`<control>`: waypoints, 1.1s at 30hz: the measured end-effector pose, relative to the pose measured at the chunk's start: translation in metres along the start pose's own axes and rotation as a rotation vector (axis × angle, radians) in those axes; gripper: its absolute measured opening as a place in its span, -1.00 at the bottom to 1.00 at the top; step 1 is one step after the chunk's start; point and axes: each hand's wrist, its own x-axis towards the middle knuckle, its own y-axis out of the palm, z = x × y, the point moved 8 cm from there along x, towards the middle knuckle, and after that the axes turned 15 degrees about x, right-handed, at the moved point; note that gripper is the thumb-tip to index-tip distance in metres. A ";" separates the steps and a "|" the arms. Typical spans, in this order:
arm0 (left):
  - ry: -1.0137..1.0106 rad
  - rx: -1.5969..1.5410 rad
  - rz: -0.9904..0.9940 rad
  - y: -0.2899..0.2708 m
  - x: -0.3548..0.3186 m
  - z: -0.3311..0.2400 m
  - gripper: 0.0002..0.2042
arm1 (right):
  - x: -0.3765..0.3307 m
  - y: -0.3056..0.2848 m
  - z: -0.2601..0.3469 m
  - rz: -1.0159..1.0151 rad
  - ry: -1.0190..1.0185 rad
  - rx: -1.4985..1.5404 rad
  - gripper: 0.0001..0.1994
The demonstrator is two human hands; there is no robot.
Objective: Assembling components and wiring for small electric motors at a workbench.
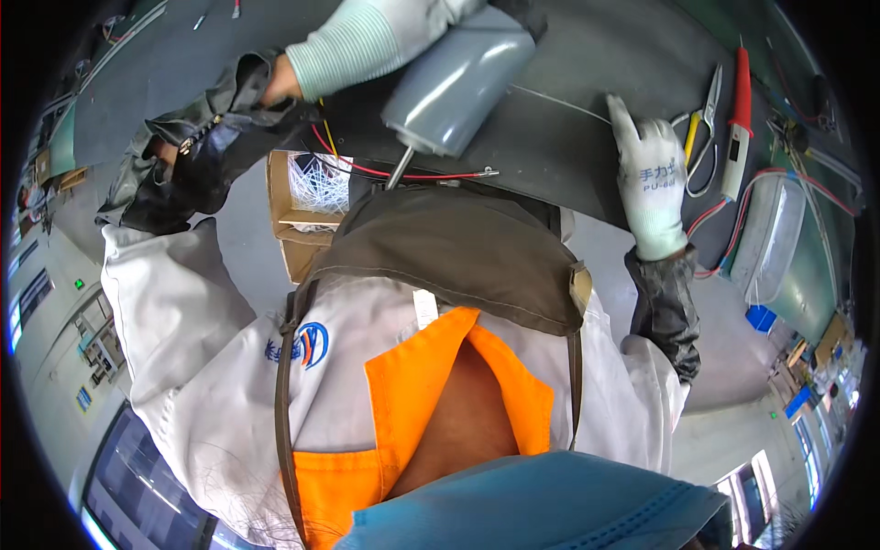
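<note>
A grey cylindrical motor point(463, 78) lies tilted on the dark bench, its metal shaft point(400, 169) toward my apron. My left hand point(431, 16), in a pale knit glove, reaches across the motor's far left side; its fingers are hidden by the motor and the frame's top edge. To the right, my gloved right hand point(649, 165) is closed with the back up and the thumb sticking out. A thin white cord point(559, 99) runs taut from behind the motor to this hand, and seems gripped in it. Red and yellow wires point(367, 169) with a metal terminal lie below the motor.
Right of my right hand lie scissors point(713, 101), a red-and-white handled tool point(739, 119) with a thin tip and a long pale box-like block point(770, 238). A cardboard box point(280, 206) with white strands stands below the bench edge at left.
</note>
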 end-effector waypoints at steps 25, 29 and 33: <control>-0.172 -0.617 0.839 -0.021 -0.037 -0.008 -0.48 | 0.064 -0.024 0.131 -0.234 -0.087 0.132 -0.80; -0.254 -0.841 0.547 -0.003 -0.021 -0.006 -0.73 | 0.062 -0.029 0.121 -0.330 -0.127 0.303 -0.74; -0.393 -0.672 0.295 0.011 -0.006 0.007 -0.82 | 0.062 -0.031 0.093 -0.466 -0.131 0.642 -0.76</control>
